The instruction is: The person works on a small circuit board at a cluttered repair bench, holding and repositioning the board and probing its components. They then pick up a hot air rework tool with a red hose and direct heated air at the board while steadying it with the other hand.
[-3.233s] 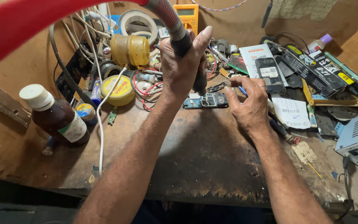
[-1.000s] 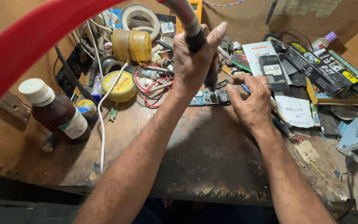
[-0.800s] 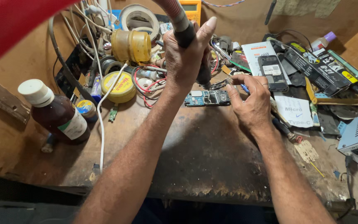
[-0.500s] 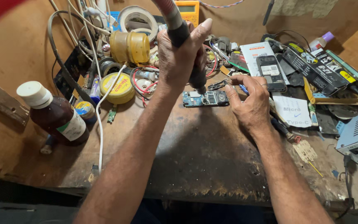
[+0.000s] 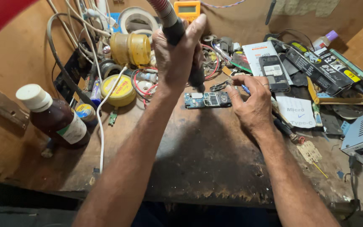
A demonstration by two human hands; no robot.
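With the brown bottle (image 5: 57,122) at far left, the left hand (image 5: 177,59) holds its grip closed round the stiff hot-air handle (image 5: 181,40), nozzle over the thin, likely fragile circuit board (image 5: 207,100) lying mid-desk (image 5: 202,164), which the right hand (image 5: 251,101), fingers loosely curled and holding nothing, steadies at its edge.

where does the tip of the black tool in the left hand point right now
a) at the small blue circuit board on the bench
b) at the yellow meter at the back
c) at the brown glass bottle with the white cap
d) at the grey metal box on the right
a: the left hand grips the black hose-fed tool with its tip just above the small blue circuit board, which the right hand steadies at its edge.
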